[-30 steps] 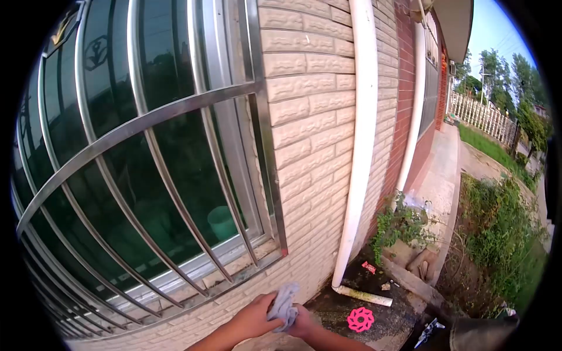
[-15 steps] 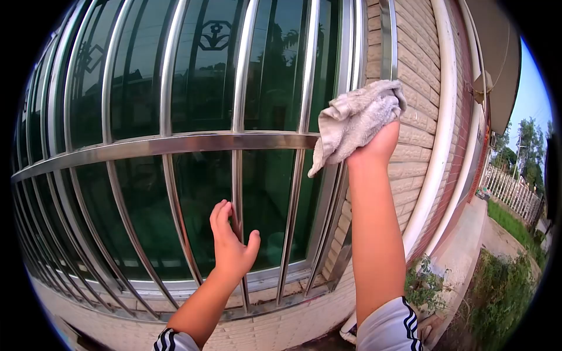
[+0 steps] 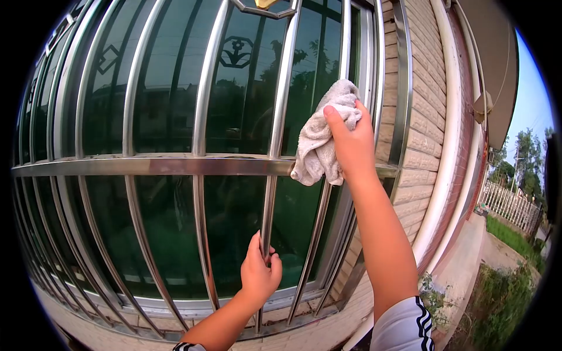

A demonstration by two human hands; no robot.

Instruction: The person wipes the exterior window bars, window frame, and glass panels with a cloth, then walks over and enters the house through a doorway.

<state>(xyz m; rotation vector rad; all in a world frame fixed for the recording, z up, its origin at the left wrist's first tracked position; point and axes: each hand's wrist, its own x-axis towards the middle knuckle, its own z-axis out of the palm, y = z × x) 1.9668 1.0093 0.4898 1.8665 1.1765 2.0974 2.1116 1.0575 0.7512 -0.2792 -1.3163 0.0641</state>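
Grey rag (image 3: 317, 143) in RH (image 3: 355, 145), LH (image 3: 260, 276) around bar (image 3: 268, 207).

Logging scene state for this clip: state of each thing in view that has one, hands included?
Right hand: closed on cloth
Cloth: bunched, partly hanging loose
Left hand: curled around vertical bar
Vertical bar: gripped below horizontal rail
Horizontal rail: partly hidden by cloth
Window: reflective; open or shut unclear

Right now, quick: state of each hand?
Left hand: closed around a bar.
Right hand: closed, holding the cloth at the crossbar.
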